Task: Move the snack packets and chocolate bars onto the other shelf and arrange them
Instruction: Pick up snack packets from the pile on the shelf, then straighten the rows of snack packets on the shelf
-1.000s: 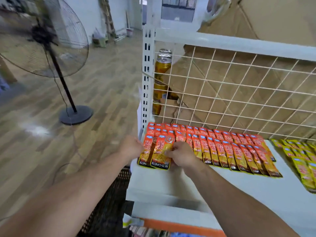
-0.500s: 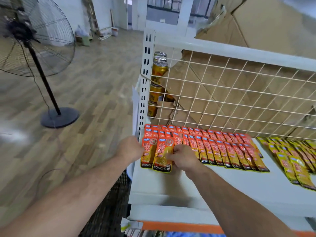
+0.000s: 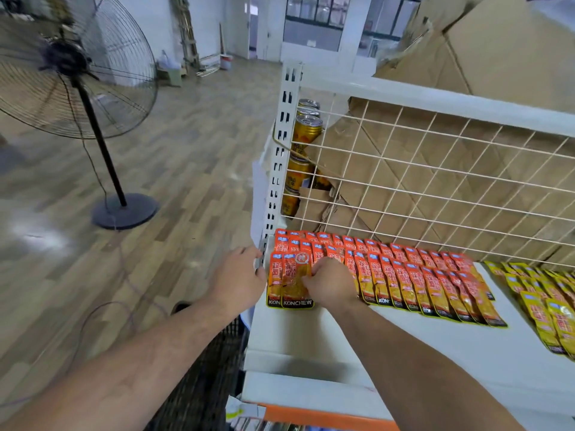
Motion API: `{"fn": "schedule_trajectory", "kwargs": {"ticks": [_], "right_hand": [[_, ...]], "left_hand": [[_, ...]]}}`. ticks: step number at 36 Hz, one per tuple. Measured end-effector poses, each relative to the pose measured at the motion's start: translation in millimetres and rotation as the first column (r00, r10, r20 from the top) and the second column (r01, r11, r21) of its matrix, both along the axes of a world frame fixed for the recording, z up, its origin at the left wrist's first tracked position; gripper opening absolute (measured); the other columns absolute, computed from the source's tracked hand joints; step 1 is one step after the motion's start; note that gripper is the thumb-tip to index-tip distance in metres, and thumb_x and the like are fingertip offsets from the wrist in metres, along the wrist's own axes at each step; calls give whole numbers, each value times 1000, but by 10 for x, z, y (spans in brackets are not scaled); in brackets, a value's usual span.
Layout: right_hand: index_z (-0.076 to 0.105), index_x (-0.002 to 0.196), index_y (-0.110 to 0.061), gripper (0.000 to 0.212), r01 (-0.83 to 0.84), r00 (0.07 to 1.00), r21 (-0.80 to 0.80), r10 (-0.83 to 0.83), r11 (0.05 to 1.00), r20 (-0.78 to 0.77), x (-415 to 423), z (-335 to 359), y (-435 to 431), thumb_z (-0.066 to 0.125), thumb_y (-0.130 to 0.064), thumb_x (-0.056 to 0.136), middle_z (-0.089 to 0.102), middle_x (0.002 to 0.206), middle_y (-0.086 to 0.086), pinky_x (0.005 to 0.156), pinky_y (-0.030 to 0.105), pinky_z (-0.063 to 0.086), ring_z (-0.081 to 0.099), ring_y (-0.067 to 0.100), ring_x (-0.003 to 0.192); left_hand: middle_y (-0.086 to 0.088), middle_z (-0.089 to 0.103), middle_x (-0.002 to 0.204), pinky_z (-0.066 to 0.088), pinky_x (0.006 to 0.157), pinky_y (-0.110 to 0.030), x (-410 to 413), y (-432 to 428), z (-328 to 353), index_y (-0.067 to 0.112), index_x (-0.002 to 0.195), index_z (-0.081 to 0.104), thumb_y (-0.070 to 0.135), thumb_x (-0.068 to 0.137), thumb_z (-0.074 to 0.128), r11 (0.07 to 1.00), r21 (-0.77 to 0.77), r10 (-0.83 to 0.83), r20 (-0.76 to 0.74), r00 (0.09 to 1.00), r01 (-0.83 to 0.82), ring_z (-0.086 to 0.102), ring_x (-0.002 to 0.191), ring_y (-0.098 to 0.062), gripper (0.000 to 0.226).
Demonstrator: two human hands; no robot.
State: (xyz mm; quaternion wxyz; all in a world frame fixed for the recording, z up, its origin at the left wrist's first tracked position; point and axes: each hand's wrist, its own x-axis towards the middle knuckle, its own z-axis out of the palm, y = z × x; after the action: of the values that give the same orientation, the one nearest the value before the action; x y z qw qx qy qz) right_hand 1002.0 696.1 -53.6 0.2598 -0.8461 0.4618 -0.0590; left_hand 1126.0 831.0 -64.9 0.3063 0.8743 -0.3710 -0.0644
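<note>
- Since half a second earlier, the front packet (image 3: 294, 284) had swung from a slight tilt to lie square beside its left neighbour. Both hands had barely shifted.
- The white shelf (image 3: 342, 346) already carried orange snack packets (image 3: 404, 275) in about three overlapping rows. There were roughly a dozen in the front row, but the overlap hid the exact total.
- Yellow packets (image 3: 544, 306) lay apart to the right, cut off by the frame edge, so they could not be counted.
- Gold cans (image 3: 306, 129) stood behind the mesh: three tops showed above and at least two more cans below.
- No chocolate bars showed, so that part looked undone, while the orange block seemed nearly arranged.
- The left hand (image 3: 239, 275), fingers loosely together, touched the corner post (image 3: 280, 169) and held nothing.
- The right hand (image 3: 331, 286) had its fingers curled, pinching the front packet's right edge at the row's left end.
</note>
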Motion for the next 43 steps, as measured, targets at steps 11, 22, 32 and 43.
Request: {"fn": "schedule_trajectory", "kwargs": {"ticks": [11,22,32,43], "right_hand": [[57,113,-13,28,-13,990,-133,-6,991,-138,-22,-1,22,62,-32,92,66,110,7,70,30,44,64,30,103],[59,105,-19,20,-2,997,-147,-9,989,-76,-143,56,52,56,-32,90,69,102,3,69,30,47,65,29,93],[41,148,-31,61,-178,965,-371,90,911,-245,-853,77,0,49,-54,92,37,156,1,114,46,25,27,27,146],[33,153,-30,68,11,954,-369,-120,929,-274,-2053,111,-191,49,-59,92,29,161,0,118,46,26,22,25,149]], "left_hand": [[4,57,126,45,93,-32,-47,6,23,22,128,56,27,96,50,999,27,-27,55,998,25,52,116,-18,33],[0,60,132,43,103,-37,-184,-150,52,18,132,59,34,91,51,983,53,-185,191,964,178,53,121,-24,45],[5,28,161,9,123,-39,-633,-564,17,28,152,32,47,96,40,896,225,-436,276,857,384,20,149,-18,60],[2,22,163,7,123,-44,-1698,-1033,124,26,154,27,49,99,33,761,297,-645,254,721,576,15,150,-20,60]]}}
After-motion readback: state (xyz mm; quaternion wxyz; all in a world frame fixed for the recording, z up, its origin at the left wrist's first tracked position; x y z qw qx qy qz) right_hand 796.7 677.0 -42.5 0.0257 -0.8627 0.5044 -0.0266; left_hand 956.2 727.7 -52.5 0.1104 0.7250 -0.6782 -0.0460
